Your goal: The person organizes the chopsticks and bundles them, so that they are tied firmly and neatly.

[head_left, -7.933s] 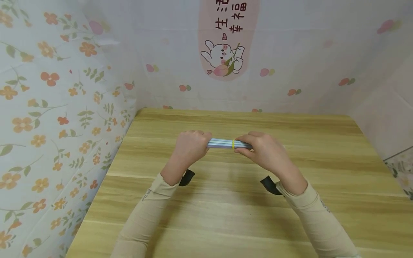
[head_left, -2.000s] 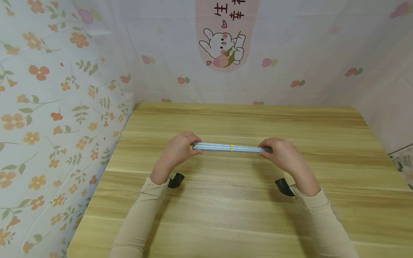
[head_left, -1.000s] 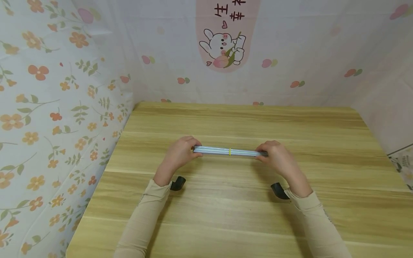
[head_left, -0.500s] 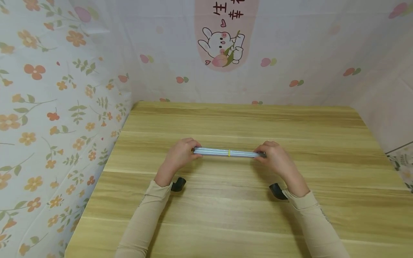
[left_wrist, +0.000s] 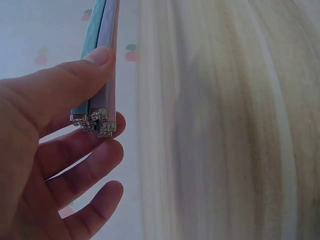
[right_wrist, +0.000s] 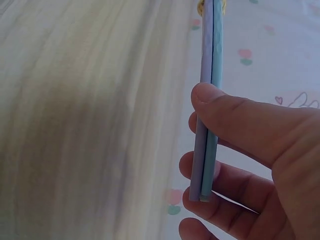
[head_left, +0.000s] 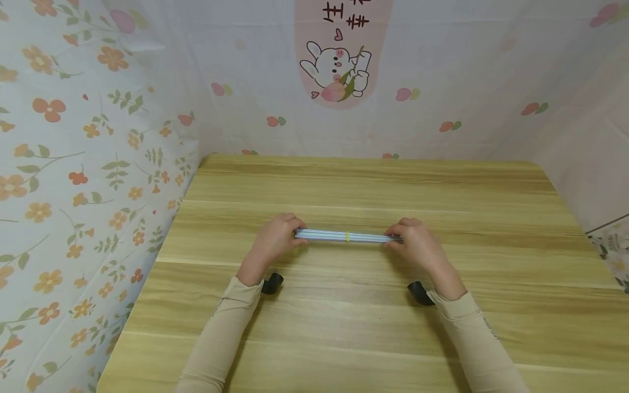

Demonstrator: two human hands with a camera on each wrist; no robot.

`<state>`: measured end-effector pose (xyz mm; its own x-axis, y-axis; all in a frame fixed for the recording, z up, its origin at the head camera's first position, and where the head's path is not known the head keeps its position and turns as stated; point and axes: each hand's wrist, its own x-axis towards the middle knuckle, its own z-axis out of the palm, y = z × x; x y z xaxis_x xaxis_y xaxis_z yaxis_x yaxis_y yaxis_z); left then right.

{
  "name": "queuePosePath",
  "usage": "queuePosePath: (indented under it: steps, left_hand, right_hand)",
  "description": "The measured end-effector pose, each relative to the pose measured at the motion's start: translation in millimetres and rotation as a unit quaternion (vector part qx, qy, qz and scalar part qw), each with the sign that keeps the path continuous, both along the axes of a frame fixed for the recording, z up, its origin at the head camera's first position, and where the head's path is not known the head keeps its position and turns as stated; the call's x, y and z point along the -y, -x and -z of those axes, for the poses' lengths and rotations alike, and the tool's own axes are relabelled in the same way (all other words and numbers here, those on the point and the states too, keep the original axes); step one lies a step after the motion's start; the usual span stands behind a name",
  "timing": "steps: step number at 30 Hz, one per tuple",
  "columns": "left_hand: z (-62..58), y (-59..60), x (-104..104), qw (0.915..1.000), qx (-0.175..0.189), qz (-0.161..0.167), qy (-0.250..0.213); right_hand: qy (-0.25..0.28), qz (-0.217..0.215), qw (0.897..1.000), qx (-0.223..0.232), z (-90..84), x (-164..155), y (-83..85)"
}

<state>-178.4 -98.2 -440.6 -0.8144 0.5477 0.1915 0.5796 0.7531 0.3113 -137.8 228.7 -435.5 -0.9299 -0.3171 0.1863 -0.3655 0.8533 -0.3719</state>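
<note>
A bundle of pastel chopsticks [head_left: 324, 235], blue and lilac, lies crosswise between the two hands in the head view, held over the table. A yellow band [head_left: 348, 237] goes round it near its middle. My left hand [head_left: 276, 234] pinches the left end between thumb and fingers. In the left wrist view, silvery patterned ends [left_wrist: 105, 129] stick out below that thumb. At the other end, my right hand [head_left: 416, 240] pinches the bundle with its thumb [right_wrist: 220, 102] on top and fingers underneath. The right tip shows below the thumb in the right wrist view.
The wooden table [head_left: 334, 344] spreads under both arms. A white cloth with fruit prints and a rabbit [head_left: 339, 68] hangs behind it, and a flowered cloth [head_left: 88, 218] hangs at the left. Black curved pieces [head_left: 419, 293] sit at both wrists.
Both hands have moved outward to the bundle's ends since the oldest frame, baring more of it. Over the last two seconds hands and bundle have shifted slightly toward me; the right hand came inward.
</note>
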Motion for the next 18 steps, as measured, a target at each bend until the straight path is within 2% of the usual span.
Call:
queuePosePath:
  steps: [7,18]
  left_hand:
    - [4.5,-0.3,0,0.9999,0.006,-0.007,0.011]
    - [9.0,-3.1,-1,0.9992,-0.012,-0.021,0.031]
  right_hand:
    - [0.000,-0.006,1.000,0.004,7.6,0,0.1]
    - [0.001,0.003,0.999,0.032,17.6,2,0.7]
